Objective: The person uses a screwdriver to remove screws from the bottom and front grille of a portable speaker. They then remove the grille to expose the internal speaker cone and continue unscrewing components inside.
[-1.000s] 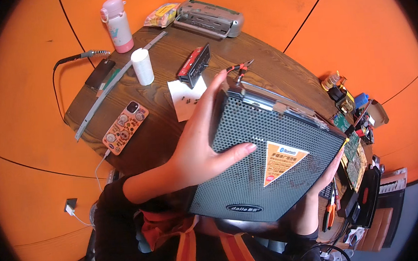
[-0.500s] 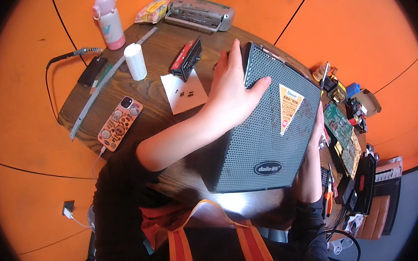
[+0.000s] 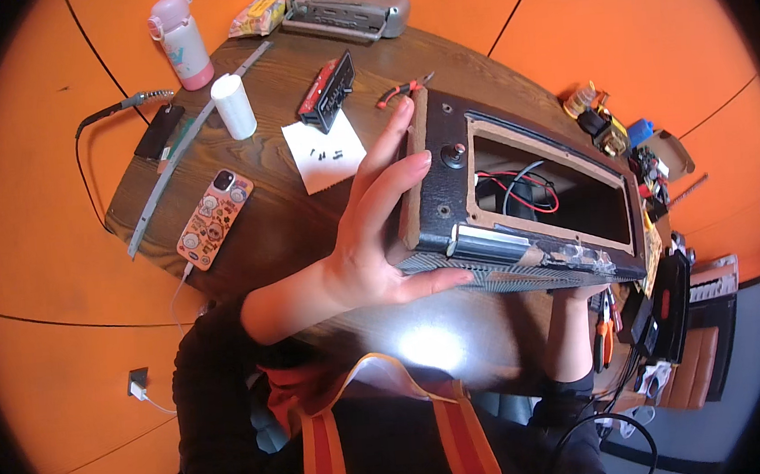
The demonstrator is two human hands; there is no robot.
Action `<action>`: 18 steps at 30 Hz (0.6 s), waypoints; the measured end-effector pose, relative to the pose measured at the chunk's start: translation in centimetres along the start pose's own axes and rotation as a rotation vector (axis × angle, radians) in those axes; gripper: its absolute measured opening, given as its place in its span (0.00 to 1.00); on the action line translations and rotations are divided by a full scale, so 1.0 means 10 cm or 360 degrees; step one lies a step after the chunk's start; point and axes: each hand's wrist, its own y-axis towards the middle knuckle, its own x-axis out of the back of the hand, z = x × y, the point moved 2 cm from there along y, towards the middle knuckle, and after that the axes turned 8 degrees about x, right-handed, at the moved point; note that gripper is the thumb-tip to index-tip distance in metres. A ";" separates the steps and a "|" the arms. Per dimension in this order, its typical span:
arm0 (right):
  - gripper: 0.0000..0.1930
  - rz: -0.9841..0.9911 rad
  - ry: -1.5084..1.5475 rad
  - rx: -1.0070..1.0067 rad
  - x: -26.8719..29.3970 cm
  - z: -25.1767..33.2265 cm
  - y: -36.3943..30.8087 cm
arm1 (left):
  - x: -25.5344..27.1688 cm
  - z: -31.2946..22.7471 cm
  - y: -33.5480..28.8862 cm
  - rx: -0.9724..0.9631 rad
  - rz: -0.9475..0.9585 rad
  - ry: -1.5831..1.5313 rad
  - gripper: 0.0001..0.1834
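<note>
- the speaker cabinet (image 3: pixel 518 201) is the largest thing here. it is a black box with a metal mesh grille on the underside and raw wooden edges, held tilted above the round wooden table (image 3: pixel 309 233), with its open back turned up.
- i judge it rather heavy and stiff, and not soft anywhere. the mesh may be a little slippery and may dent, so the solid side walls and wooden edges look like the better places to hold it.
- the cabinet is also a container: through the rectangular opening i see red, black and white wires (image 3: pixel 517 185) and a dark round part. these look fragile, so it seems wiser to keep fingers out of the opening.
- the left hand (image 3: pixel 379 228) lies flat against the left end of the cabinet, its fingers spread apart and stretched, the thumb under the grille edge.
- the right hand (image 3: pixel 582 291) supports the box from below at the right side. it is mostly hidden, so i cannot tell how its fingers stand.
- a white paper (image 3: pixel 326 155) on the table carries some small dark screws (image 3: pixel 328 153), near the left hand but apart from it.
</note>
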 end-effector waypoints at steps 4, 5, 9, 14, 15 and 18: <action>0.31 -0.0145 -0.0936 0.0109 0.25 0.10 -0.06 | 0.03 0.01 -0.03 0.0048 0.0014 0.0110 0.53; 0.31 0.0033 -0.0916 0.0111 0.24 0.08 -0.06 | 0.02 0.02 -0.02 0.0058 0.0018 0.0119 0.53; 0.34 0.0168 -0.0245 -0.0038 0.12 0.04 -0.03 | 0.03 0.04 0.01 0.0106 0.0018 0.0145 0.53; 0.31 -0.0120 -0.1084 0.0329 0.04 0.05 -0.07 | 0.03 0.09 0.00 0.0076 -0.0004 0.0161 0.54; 0.30 -0.0064 -0.1007 0.0380 0.02 0.04 -0.08 | 0.02 0.10 0.00 0.0068 0.0001 0.0141 0.54; 0.25 -0.0113 -0.0698 0.0283 0.02 0.03 -0.07 | 0.04 0.06 0.02 0.0078 0.0004 0.0159 0.52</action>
